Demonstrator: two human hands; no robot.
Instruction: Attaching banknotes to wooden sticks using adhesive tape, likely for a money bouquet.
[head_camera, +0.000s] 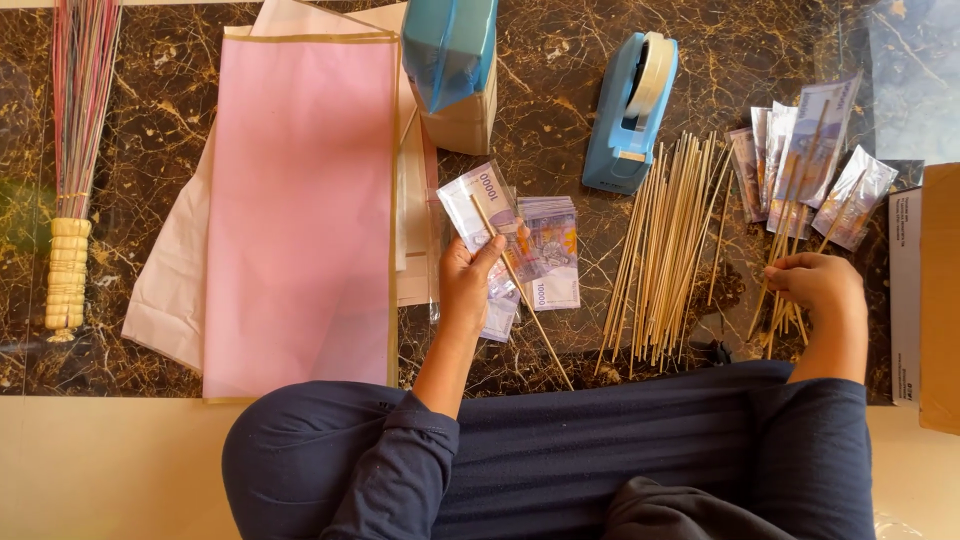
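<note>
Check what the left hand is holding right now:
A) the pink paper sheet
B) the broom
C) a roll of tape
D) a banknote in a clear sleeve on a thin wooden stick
D: the left hand grips a sleeved banknote with a thin wooden stick running along it; the tape dispenser, pink paper and broom lie untouched on the table.

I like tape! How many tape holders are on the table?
1. The blue tape dispenser stands on the marble table, above the loose sticks. Another could be hidden behind the blue bag.
</note>
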